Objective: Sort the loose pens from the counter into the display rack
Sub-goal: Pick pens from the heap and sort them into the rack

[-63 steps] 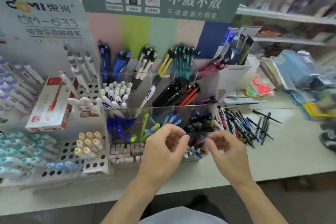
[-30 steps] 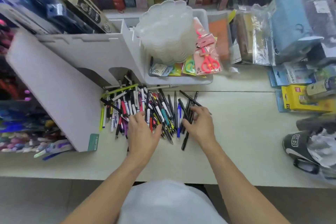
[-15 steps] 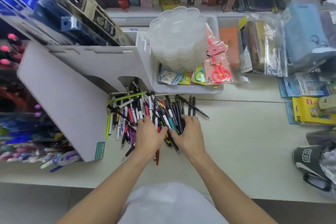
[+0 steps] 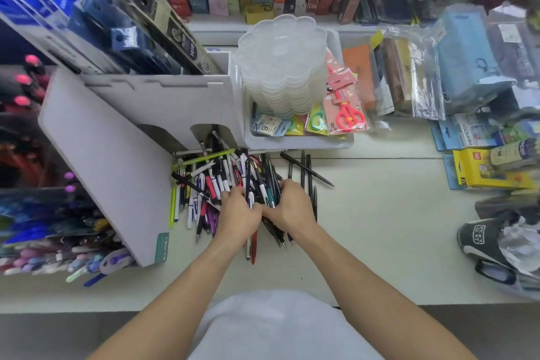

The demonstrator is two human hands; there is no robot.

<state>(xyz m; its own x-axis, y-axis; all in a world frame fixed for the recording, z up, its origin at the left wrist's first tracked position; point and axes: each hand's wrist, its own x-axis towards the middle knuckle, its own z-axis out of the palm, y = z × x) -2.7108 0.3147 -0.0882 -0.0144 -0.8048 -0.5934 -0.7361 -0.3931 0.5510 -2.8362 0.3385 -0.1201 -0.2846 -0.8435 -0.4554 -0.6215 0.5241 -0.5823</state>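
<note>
A heap of loose pens [image 4: 222, 178] in black, white, red, yellow and purple lies on the white counter [image 4: 380, 228], beside the grey side wall of the display rack [image 4: 111, 164]. My left hand [image 4: 238, 212] and my right hand [image 4: 292, 207] sit close together on the near middle of the heap. Both have their fingers curled around a bundle of pens [image 4: 263, 184] gathered between them. The ends of a red and a white pen stick out below my left hand. The rack's pen compartments [image 4: 43, 213] show at the far left, blurred.
A white tray [image 4: 298, 142] behind the heap holds stacked clear palettes [image 4: 280, 64], packaged scissors and cards. Plastic-wrapped goods, yellow boxes [image 4: 482, 168] and a dark shoe [image 4: 479, 238] crowd the counter's right side. A few black pens [image 4: 306, 169] lie apart to the right of the heap. Shelves run along the back.
The view swung from the rack to the pen heap. Both hands moved onto the heap and drew together, closing around a bundle of pens.
</note>
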